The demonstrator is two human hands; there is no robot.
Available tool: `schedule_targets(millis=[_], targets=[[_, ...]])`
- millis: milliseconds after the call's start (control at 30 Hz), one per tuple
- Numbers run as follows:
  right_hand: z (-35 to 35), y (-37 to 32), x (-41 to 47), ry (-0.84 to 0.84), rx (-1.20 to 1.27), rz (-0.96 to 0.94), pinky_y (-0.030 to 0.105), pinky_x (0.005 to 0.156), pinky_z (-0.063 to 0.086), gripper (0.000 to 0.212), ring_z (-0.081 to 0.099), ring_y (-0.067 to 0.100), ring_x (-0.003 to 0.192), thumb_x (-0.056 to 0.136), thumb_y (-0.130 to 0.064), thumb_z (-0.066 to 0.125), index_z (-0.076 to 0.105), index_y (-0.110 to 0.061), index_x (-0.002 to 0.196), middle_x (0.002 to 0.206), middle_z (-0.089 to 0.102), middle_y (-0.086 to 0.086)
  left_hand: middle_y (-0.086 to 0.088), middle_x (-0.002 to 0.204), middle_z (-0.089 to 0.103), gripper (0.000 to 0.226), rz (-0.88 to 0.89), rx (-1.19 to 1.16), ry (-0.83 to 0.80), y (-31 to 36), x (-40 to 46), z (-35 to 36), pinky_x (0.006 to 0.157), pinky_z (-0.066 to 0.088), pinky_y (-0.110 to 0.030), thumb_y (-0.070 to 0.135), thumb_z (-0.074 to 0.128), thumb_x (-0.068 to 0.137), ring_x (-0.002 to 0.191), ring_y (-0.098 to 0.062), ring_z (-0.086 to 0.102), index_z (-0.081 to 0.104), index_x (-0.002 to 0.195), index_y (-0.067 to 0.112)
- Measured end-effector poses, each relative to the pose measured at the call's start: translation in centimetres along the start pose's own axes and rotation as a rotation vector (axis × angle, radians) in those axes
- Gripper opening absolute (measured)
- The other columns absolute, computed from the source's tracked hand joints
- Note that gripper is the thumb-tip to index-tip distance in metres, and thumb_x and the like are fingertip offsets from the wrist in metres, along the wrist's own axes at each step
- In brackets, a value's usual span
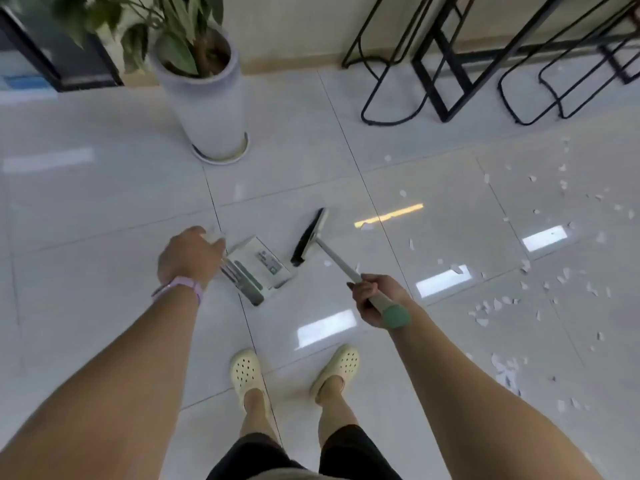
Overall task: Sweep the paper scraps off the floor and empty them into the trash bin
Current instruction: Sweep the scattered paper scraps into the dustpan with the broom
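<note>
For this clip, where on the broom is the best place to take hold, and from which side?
Judging by its pose, the upper handle just below the green end cap: the broom slants up from its head on the floor toward the person, so that end is nearest. Come from above with fingers wrapped round the shaft, as the right hand does now. The left hand holds the dustpan's handle.

No text is showing clearly enough to be read. The dustpan, lying just beyond the fingers of the left hand, is carrying a printed sticker label with a small green mark, but its lettering is blurring into grey lines. Nothing legible is appearing elsewhere, neither brand, number nor sign.
</note>
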State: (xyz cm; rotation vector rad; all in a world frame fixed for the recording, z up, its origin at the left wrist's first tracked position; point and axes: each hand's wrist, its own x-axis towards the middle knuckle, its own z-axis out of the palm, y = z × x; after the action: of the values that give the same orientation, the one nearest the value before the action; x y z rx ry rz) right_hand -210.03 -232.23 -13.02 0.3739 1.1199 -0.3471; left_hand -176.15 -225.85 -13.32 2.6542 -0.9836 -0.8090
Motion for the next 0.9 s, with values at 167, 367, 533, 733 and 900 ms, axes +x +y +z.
schedule_targets(millis=[167,367,533,733,900], targets=[[-4.3,-2.7,-1.9,0.095,0.012,-0.021,0.017,0.033,0.041,0.014,0.044,0.008,0.032,0.092,-0.016,0.049,0.049,-0.006,0.083,0.047,0.042,-0.003,-0.013,0.122,0.069,0.048,0.021,0.012,0.022,1.6,1.4,0.6,0.09,0.051,-0.045,0.054,0.061,0.088,0.111,-0.04,0.064,0.069,0.12,0.02],[-11.7,-6.0,-6.5,0.166,-0.032,-0.007,0.017,0.031,0.04,0.024,0.043,0.007,0.033,0.101,-0.025,0.047,0.049,-0.007,0.085,0.048,0.041,-0.004,-0.018,0.111,0.068,0.049,0.03,0.105,0.022,3.9,-0.7,2.1,0.087,0.051,-0.048,0.06,0.054,0.091,0.105,-0.043,0.061,0.068,0.102,0.014],[-17.3,-8.9,-9.2,0.279,-0.145,-0.011,0.017,0.029,0.037,0.028,0.041,0.007,0.031,0.101,-0.028,0.047,0.049,-0.009,0.081,0.046,0.041,-0.005,-0.014,0.107,0.068,0.047,0.03,0.052,-0.049,6.3,-4.7,4.3,0.086,0.053,-0.047,0.063,0.055,0.089,0.099,-0.04,0.061,0.062,0.096,0.017],[-24.3,-14.0,-13.5,0.334,-0.131,-0.061,0.016,0.029,0.037,0.029,0.04,0.006,0.03,0.102,-0.029,0.045,0.046,-0.01,0.08,0.044,0.04,-0.004,-0.009,0.092,0.063,0.037,0.114,0.165,-0.058,10.6,-9.1,6.2,0.077,0.049,-0.04,0.057,0.055,0.094,0.089,-0.037,0.059,0.057,0.099,0.02],[-29.5,-17.6,-15.3,0.543,-0.171,-0.229,0.013,0.03,0.036,0.015,0.038,0.009,0.027,0.102,-0.018,0.042,0.039,-0.013,0.089,0.048,0.039,0.001,-0.011,0.093,0.065,0.043,0.114,0.106,0.012,13.8,-11.7,7.5,0.077,0.051,-0.042,0.062,0.052,0.093,0.087,-0.037,0.059,0.058,0.097,0.019]])
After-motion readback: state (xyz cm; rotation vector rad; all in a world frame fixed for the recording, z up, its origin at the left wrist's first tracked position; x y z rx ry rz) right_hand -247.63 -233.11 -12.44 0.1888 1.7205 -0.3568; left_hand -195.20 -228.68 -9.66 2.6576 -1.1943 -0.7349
